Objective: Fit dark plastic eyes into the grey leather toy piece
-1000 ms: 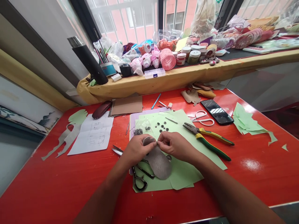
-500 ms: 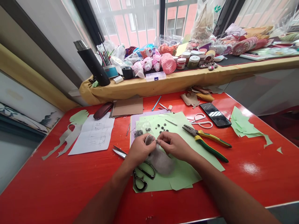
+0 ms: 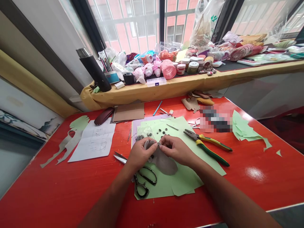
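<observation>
Thin grey cutout [image 3: 167, 165], broad rounded end toward the viewer, small round disc [image 3: 159, 144] near its top

Bright daylight enters through the barred window [image 3: 125, 27], which looks rather washed out, while a white glare [image 3: 255, 173] lies on the red bench [image 3: 71, 196] and coarse pixel blocks [image 3: 215, 119] cover one patch.

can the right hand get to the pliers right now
Probably yes: the pliers lie uncovered beyond the right hand, with nothing seen in between, though it is busy at the grey piece.
</observation>
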### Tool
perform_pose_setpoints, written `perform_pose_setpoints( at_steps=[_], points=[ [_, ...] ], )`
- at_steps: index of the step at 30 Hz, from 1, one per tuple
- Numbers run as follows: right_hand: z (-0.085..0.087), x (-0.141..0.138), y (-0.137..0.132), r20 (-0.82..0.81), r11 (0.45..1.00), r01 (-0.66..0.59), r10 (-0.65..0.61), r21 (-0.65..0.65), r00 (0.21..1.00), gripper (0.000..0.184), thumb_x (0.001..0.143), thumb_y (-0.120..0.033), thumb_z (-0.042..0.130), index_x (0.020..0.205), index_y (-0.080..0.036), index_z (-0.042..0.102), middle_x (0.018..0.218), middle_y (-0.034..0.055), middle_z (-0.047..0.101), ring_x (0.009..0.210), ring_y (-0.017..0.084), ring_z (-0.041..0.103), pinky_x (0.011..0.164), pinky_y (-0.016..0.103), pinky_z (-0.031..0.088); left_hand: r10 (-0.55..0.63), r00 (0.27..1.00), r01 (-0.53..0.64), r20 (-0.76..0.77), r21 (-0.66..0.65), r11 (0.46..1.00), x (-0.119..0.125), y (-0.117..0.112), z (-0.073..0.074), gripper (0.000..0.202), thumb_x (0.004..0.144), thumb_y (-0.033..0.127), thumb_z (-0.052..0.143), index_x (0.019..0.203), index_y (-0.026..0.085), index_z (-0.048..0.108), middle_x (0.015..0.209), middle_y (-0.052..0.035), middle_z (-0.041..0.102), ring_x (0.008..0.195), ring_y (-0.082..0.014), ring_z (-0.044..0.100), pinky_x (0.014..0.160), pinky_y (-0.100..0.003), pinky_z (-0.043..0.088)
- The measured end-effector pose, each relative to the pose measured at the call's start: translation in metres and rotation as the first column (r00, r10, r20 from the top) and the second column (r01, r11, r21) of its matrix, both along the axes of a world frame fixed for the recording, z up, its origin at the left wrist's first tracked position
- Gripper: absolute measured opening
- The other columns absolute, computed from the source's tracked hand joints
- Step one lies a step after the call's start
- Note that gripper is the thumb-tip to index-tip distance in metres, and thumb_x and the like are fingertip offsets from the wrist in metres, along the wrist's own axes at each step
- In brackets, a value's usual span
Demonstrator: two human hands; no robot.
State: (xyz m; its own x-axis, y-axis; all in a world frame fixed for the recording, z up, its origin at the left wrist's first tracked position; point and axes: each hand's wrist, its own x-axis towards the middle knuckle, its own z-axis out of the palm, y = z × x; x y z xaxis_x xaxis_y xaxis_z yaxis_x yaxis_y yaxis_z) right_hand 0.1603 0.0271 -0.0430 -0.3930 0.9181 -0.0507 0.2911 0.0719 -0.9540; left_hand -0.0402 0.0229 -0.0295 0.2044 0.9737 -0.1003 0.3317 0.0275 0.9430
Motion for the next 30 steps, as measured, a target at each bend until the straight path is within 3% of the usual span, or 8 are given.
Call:
perform_pose_setpoints(
  at_steps=[6, 12, 17, 26, 30],
  points=[
    [0.004, 0.001, -0.001, 0.029, 1.0, -0.017, 0.018, -0.023, 0.999, 0.007, 0.092, -0.027, 0.062, 0.088, -0.022, 0.065, 0.07, -0.0024, 0.062, 0.065, 0.016, 0.054, 0.057, 0.027, 0.038, -0.088, 0.991, 0.093, -0.102, 0.047, 0.995, -0.008, 0.001, 0.006, 0.026, 0.089, 0.044, 0.067, 0.089, 0.02, 0.075, 0.075, -0.0001, 0.066, 0.068, -0.0165, 0.054, 0.062, -0.026, 0.042],
    [0.01, 0.001, -0.005, 0.061, 0.998, -0.058, 0.058, 0.002, 0.996, 0.009, 0.092, -0.028, 0.063, 0.088, -0.022, 0.067, 0.071, -0.0028, 0.061, 0.065, 0.015, 0.052, 0.058, 0.027, 0.037, -0.132, 0.974, 0.144, -0.182, 0.051, 0.988, -0.012, 0.001, 0.008, 0.018, 0.088, 0.037, 0.066, 0.083, 0.021, 0.068, 0.065, 0.0041, 0.053, 0.061, -0.0135, 0.044, 0.056, -0.025, 0.034],
    [0.01, 0.0, -0.003, 0.007, 0.998, -0.064, 0.064, -0.005, 0.998, 0.013, 0.093, -0.031, 0.061, 0.088, -0.021, 0.067, 0.077, -0.0011, 0.064, 0.07, 0.016, 0.054, 0.061, 0.028, 0.04, -0.111, 0.983, 0.121, -0.149, 0.055, 0.991, -0.008, 0.001, 0.006, 0.015, 0.087, 0.035, 0.064, 0.083, 0.02, 0.065, 0.066, 0.0044, 0.051, 0.061, -0.0134, 0.043, 0.057, -0.025, 0.035],
    [0.0, -0.005, -0.001, 0.007, 1.0, -0.001, 0.001, 0.002, 1.0, 0.012, 0.091, -0.031, 0.062, 0.084, -0.022, 0.064, 0.066, -0.0041, 0.055, 0.062, 0.015, 0.047, 0.057, 0.027, 0.034, -0.037, 0.989, 0.043, -0.146, 0.045, 0.998, 0.0, -0.003, 0.006, 0.015, 0.084, 0.035, 0.064, 0.082, 0.02, 0.065, 0.062, 0.0055, 0.048, 0.058, -0.0125, 0.039, 0.053, -0.024, 0.033],
    [-0.002, -0.005, -0.001, -0.082, 1.0, -0.004, 0.003, -0.005, 0.997, 0.014, 0.093, -0.034, 0.062, 0.088, -0.021, 0.064, 0.079, 0.0001, 0.065, 0.073, 0.017, 0.056, 0.064, 0.028, 0.04, 0.006, 0.995, -0.004, -0.1, 0.02, 1.0, 0.001, -0.003, 0.004, 0.019, 0.084, 0.039, 0.066, 0.081, 0.02, 0.063, 0.061, 0.006, 0.045, 0.056, -0.0123, 0.038, 0.051, -0.023, 0.032]
  ],
)
